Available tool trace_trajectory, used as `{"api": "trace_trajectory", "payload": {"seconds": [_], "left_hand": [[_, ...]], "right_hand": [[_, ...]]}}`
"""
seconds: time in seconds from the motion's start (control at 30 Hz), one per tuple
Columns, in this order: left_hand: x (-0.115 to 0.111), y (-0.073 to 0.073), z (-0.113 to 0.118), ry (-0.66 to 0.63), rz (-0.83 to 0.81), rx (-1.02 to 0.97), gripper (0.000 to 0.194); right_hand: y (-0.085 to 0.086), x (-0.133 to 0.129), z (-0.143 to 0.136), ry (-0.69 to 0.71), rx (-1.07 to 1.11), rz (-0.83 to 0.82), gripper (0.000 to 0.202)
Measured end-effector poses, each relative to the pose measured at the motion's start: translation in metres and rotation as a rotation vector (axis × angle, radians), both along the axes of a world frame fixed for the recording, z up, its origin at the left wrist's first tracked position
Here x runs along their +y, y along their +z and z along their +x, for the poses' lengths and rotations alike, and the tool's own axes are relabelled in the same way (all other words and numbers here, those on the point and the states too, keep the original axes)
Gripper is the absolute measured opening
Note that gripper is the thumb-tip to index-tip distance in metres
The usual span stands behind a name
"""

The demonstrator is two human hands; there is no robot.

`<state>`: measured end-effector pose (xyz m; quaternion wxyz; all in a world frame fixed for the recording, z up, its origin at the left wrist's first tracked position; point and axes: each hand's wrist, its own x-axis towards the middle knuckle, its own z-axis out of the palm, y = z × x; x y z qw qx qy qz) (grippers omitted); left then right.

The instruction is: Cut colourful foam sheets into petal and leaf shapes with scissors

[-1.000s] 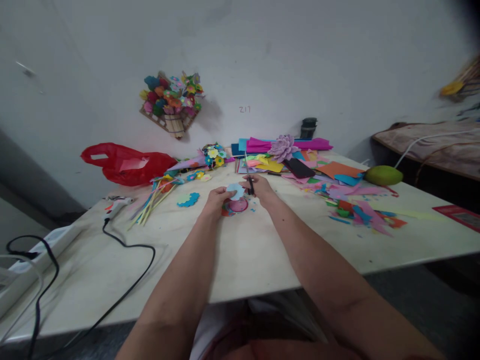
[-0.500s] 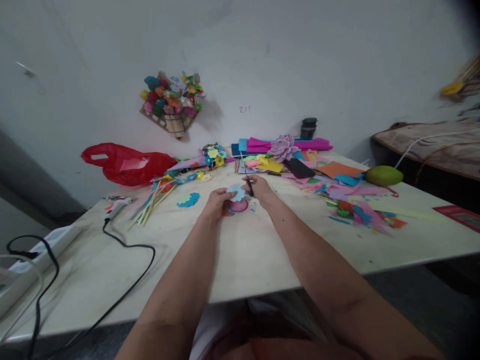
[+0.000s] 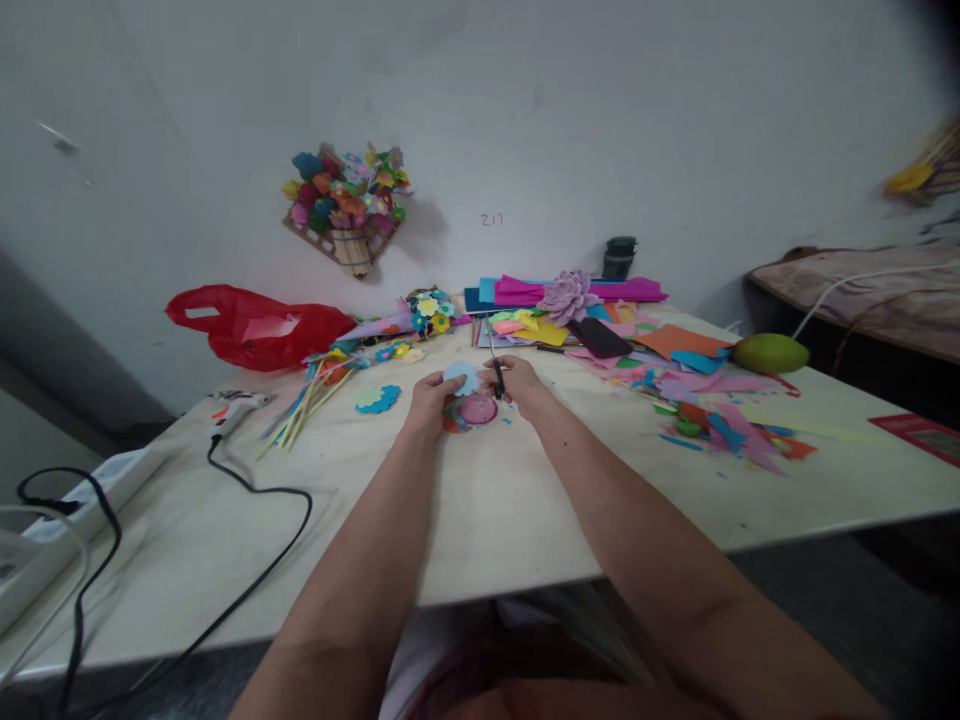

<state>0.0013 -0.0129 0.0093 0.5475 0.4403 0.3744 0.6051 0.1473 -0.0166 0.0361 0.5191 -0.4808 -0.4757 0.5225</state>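
Observation:
Pinched in my left hand (image 3: 430,396) is a light blue scalloped paper disc (image 3: 462,377). My right hand (image 3: 517,382) is closed around the dark handles of a pair of scissors (image 3: 498,378), whose blades point away from me. The disc and the scissors are apart, with the disc to the left. Below the hands, a pink round piece (image 3: 478,409) lies on the table among other coloured round pieces, partly covered. Small blue snippets (image 3: 507,421) lie beside it. Farther left rest blue and pale green scalloped pieces (image 3: 379,400).
A glue gun (image 3: 238,408) with a black cord lies on the left, near a power strip (image 3: 112,490). Behind are a red plastic bag (image 3: 259,330) and paper flowers (image 3: 430,310). Paper scraps (image 3: 720,430), a dark phone (image 3: 600,338) and a green fruit (image 3: 771,353) lie right.
My left hand and the light blue disc have shifted slightly left and up, away from the scissors. More of the pink round piece shows. The right hand has barely moved.

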Motion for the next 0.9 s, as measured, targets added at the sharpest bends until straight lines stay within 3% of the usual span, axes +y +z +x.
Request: {"api": "trace_trajectory", "payload": {"seconds": [0.33, 0.57, 0.9], "left_hand": [[-0.003, 0.006, 0.000, 0.105, -0.014, -0.117, 0.032], [0.000, 0.004, -0.001, 0.127, 0.002, -0.191, 0.029], [0.003, 0.004, -0.004, 0.114, -0.020, -0.198, 0.025]], "right_hand": [[0.000, -0.001, 0.014, 0.249, -0.236, 0.045, 0.037], [0.001, -0.004, 0.019, 0.398, -0.248, 0.067, 0.035], [-0.004, 0.000, 0.023, 0.508, -0.326, 0.087, 0.033]]}}
